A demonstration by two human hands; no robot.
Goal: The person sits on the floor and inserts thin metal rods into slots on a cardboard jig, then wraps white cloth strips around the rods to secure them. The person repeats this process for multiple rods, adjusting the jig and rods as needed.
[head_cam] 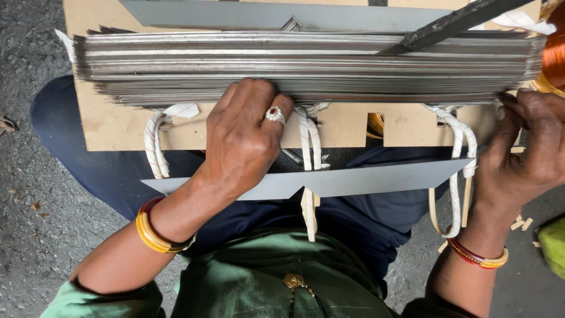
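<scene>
A thick stack of thin grey metal strips lies across a tan board in front of me. My left hand, with a ring, presses its fingertips against the near edge of the stack at the middle. My right hand grips the stack's right end with curled fingers. A single long grey strip with slanted ends lies across my lap, passing under my left wrist. White cloth tapes hang from beneath the stack.
A copper wire coil sits at the far right end. A dark metal bar lies slantwise on top of the stack, with another grey strip behind. Rough grey ground surrounds me. Small wood chips lie at the right.
</scene>
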